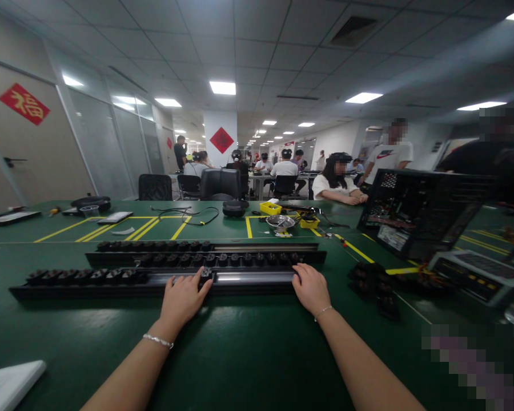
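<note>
Left hand (183, 298): thumb and index pinched around a single black module (206, 274) on the near rail (251, 278). Right hand (312, 290): fingers bent at that rail's right end, can't tell if gripping. Module row (83, 277) on same rail, left of left hand. Farther rail (265, 248) beyond both hands. Dark loose parts (373, 285) right of right hand.
</note>
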`<state>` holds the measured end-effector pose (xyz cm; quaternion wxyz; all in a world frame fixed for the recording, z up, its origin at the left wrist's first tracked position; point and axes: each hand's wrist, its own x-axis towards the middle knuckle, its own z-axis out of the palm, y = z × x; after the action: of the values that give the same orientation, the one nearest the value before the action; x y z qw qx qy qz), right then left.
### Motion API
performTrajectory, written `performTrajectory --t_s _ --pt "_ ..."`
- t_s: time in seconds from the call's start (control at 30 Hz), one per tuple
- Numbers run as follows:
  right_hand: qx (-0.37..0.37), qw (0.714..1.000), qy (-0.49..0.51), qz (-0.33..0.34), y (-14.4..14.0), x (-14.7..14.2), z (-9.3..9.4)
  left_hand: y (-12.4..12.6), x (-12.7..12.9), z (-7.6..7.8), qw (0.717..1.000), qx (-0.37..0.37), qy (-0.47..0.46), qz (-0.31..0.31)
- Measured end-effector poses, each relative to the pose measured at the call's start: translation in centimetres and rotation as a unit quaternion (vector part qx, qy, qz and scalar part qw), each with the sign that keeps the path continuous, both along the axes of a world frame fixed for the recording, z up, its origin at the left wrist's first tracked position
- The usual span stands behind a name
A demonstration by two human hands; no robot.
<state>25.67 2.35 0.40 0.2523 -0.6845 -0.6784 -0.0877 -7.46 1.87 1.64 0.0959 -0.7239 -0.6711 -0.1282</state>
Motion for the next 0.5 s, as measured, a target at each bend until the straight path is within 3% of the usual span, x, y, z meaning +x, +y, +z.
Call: performTrajectory --t_s 0.5 --pt "-0.003 1.0 0.004 0.001 -0.15 -0.08 0.19 -0.18 0.45 -0.02 1.0 0.004 0.0 -0.006"
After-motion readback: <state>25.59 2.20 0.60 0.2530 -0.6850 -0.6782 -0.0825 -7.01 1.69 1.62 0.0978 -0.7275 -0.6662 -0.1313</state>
